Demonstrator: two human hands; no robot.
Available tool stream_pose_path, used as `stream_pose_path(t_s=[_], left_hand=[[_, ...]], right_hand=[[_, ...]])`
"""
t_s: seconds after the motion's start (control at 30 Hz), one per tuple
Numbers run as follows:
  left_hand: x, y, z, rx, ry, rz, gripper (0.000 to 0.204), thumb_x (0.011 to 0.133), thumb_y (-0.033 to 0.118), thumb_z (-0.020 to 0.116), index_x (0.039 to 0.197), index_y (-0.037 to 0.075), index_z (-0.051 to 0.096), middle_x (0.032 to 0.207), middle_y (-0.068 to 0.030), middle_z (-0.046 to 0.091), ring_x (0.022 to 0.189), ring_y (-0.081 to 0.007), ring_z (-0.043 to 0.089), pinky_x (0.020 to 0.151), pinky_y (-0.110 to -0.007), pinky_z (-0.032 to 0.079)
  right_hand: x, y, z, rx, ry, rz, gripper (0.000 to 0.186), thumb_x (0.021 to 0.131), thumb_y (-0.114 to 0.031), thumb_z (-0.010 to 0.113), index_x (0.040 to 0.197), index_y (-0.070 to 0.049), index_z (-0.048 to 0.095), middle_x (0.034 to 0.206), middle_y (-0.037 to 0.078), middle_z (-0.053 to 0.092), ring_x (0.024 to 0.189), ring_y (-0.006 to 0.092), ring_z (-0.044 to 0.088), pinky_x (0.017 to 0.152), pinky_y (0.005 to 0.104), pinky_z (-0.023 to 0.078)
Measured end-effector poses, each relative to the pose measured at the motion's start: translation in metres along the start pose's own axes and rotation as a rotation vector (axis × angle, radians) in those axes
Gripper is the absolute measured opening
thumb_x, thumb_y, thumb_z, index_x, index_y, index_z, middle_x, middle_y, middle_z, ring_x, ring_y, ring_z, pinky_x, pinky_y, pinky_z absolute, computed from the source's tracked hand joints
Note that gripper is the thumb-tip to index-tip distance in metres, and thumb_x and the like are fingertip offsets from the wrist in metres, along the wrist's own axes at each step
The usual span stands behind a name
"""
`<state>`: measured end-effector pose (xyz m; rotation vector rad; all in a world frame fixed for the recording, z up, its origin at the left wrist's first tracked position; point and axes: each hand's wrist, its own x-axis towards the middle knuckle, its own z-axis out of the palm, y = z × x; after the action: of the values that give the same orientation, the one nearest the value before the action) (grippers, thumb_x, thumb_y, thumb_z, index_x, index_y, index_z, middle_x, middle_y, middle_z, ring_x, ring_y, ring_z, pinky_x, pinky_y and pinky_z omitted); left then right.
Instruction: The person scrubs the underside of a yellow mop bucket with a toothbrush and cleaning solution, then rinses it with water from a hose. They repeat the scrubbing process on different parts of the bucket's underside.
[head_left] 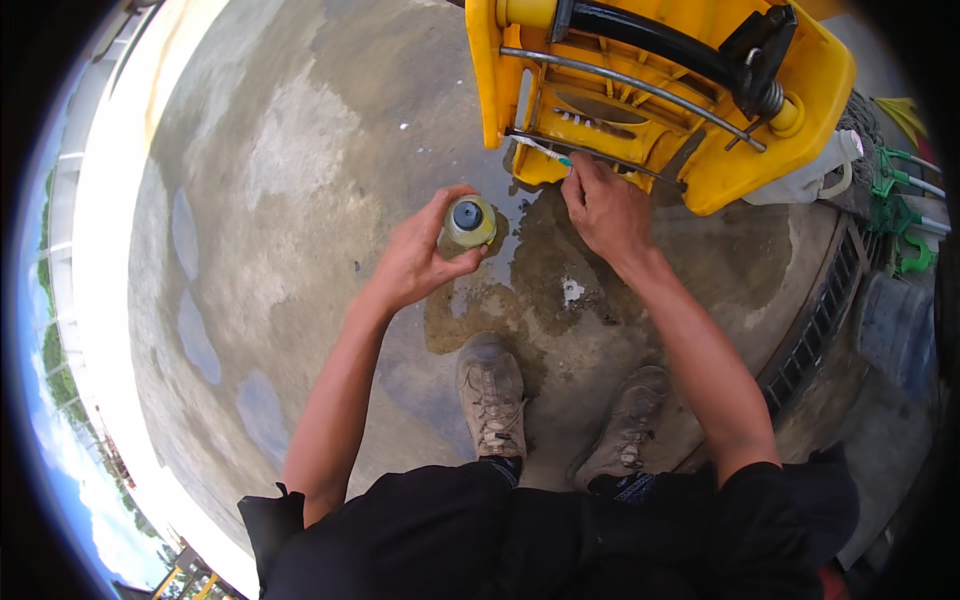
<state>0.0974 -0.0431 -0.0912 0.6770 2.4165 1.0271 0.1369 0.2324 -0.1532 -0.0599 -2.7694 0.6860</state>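
My left hand point(425, 250) is wrapped round a small clear bottle point(481, 236) with a dark cap, seen from above and holding something yellowish. In my right hand point(607, 208) is a toothbrush point(545, 150) with a white and teal handle, its head pointing left. That brush lies against the lower edge of a yellow plastic mop wringer point(735, 185), close to a thin metal rod. The wringer has a black lever arm point(660, 45) and a long curved metal bar. My fingertips hide part of the toothbrush handle.
Wet patches and a white splotch point(573, 291) mark the concrete floor point(300, 230). A white jug point(825, 165) stands beside the wringer, near green-ended tools point(905, 210). A drain grate point(815, 325) and a grey container point(895, 325) are at right. My shoes point(490, 390) stand below my hands.
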Motion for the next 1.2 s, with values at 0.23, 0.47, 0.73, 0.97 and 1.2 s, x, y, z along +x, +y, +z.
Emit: stream_pose_path(t_s=[0.23,0.47,0.73,0.97,1.2], left_hand=[[-0.008,-0.009,0.008,-0.180,0.021,-0.040,0.064,0.086,0.018,0.078,0.144,0.013,0.052,0.128,-0.0138,0.069,0.123,-0.0318,0.067,0.109,-0.045,0.050],[-0.011,-0.015,0.016,-0.195,0.053,-0.017,0.063,0.087,0.019,0.078,0.144,0.013,0.050,0.122,-0.0157,0.073,0.119,-0.0357,0.070,0.105,-0.046,0.053],[-0.014,-0.012,0.016,-0.180,0.054,-0.030,0.065,0.088,0.018,0.078,0.145,0.013,0.047,0.120,-0.0149,0.075,0.117,-0.0347,0.072,0.104,-0.046,0.053],[-0.014,-0.013,0.018,-0.170,0.060,-0.026,0.064,0.088,0.016,0.077,0.144,0.012,0.047,0.119,-0.0145,0.075,0.115,-0.0334,0.073,0.102,-0.044,0.054],[-0.015,-0.013,0.019,-0.181,0.057,-0.040,0.064,0.089,0.016,0.077,0.144,0.012,0.046,0.118,-0.0145,0.074,0.116,-0.0336,0.071,0.104,-0.044,0.053]], right_hand=[[0.015,0.003,-0.008,-0.012,0.057,-0.099,0.014,0.102,-0.019,0.061,0.105,-0.006,0.068,0.089,0.016,0.074,0.079,0.0394,0.072,0.068,0.0506,0.056],[0.010,0.006,-0.004,0.082,0.075,-0.041,0.022,0.106,-0.023,0.057,0.110,-0.004,0.066,0.096,0.019,0.073,0.086,0.0428,0.071,0.075,0.0522,0.056],[0.011,0.007,-0.002,0.116,0.098,-0.009,0.025,0.110,-0.025,0.051,0.119,-0.004,0.060,0.101,0.023,0.070,0.096,0.0467,0.068,0.081,0.0553,0.055],[0.008,0.007,0.004,0.223,0.054,0.080,0.023,0.110,-0.024,0.053,0.107,-0.004,0.065,0.094,0.022,0.069,0.091,0.0453,0.068,0.078,0.0521,0.054],[0.012,0.006,0.000,0.195,-0.176,0.086,0.019,0.106,-0.020,0.056,0.101,-0.004,0.065,0.081,0.020,0.065,0.079,0.0444,0.066,0.071,0.0496,0.050]])
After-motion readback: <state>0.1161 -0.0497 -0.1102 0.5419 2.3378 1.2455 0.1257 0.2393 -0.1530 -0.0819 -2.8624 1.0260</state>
